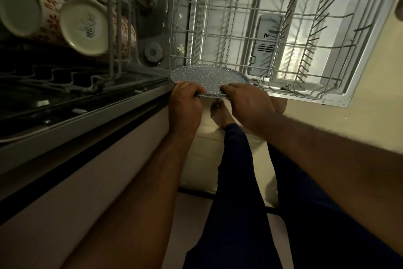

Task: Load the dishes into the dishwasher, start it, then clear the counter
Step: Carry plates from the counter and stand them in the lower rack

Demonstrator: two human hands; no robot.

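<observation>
A grey speckled plate [207, 76] is held flat at the near edge of the pulled-out lower rack [239, 28] of the dishwasher. My left hand [185, 107] grips its near rim from the left. My right hand [246, 105] grips the same rim from the right. The wire rack stands over the open dishwasher door [327, 85] and holds nothing else that I can see. The upper rack [117, 28] at the left carries several upturned cups [85, 26], some with a red flower pattern.
The detergent dispenser [266, 46] shows through the rack on the door. The dark counter edge [76, 111] runs diagonally at the left. My legs in dark trousers and a bare foot [220, 113] stand on the pale floor below the plate.
</observation>
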